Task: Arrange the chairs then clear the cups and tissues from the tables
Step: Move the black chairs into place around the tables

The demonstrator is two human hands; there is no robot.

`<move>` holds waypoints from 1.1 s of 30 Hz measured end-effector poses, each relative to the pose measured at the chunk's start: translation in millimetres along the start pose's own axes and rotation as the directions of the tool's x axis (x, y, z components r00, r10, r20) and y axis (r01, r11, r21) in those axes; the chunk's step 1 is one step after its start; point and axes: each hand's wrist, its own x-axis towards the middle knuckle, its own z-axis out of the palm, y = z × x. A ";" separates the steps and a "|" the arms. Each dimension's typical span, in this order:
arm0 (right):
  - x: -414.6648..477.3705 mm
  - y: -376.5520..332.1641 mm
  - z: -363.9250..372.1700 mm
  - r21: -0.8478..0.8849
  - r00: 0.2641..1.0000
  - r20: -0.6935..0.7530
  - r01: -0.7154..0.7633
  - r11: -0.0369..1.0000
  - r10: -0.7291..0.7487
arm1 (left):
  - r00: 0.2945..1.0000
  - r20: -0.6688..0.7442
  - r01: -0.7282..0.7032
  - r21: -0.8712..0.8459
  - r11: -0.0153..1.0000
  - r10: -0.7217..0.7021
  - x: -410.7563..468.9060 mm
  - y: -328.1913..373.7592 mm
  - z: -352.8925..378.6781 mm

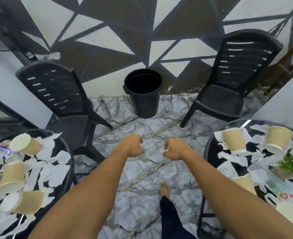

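Cups (26,144) and torn tissues (44,171) littered the left bench (68,152), well out to the left of the left hand's fingers (139,141); three more paper cups lay tipped on their sides there, nearer the camera. Behind that bench stood a black slatted chair (56,90), its seat turned toward the open floor (142,178). The left hand (132,146) hung over the marble-patterned floor with its fingers curled loosely inward and nothing in them. Beyond both hands, against the patterned wall, stood a black bin (143,93), upright and open at the top. The right hand (176,149) was just beside the left, apart from it, with its fingers (167,144) likewise half curled and holding nothing. A bare foot (164,188) showed on the floor below the right hand. Past the right fingers stood a second black chair (237,73) near the wall. Well to the right of those fingers, the right bench (209,147) carried upside-down cups (233,141), more tissue scraps (231,158) and a small green plant (292,163)
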 end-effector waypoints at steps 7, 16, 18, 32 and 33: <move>119.3 29.9 -83.6 0.032 0.999 -0.005 -0.037 0.999 0.037 | 0.997 0.056 -0.053 0.085 0.995 0.048 141.7 30.0 -64.5; 238.5 63.0 -181.2 0.028 0.996 0.012 -0.091 0.995 0.091 | 0.989 0.037 -0.143 0.066 0.987 0.141 296.2 67.0 -149.8; 264.3 70.7 -199.2 0.063 0.994 0.004 -0.110 0.992 0.110 | 0.986 0.069 -0.154 0.081 0.985 0.148 330.9 67.4 -166.0; 389.6 163.3 -337.2 0.273 0.874 -0.085 -0.442 0.854 0.479 | 0.890 0.185 -0.452 0.233 0.861 0.417 547.2 168.5 -301.8; 395.9 173.5 -343.7 0.286 0.867 -0.090 -0.448 0.847 0.489 | 0.883 0.192 -0.466 0.235 0.853 0.429 559.2 182.2 -307.0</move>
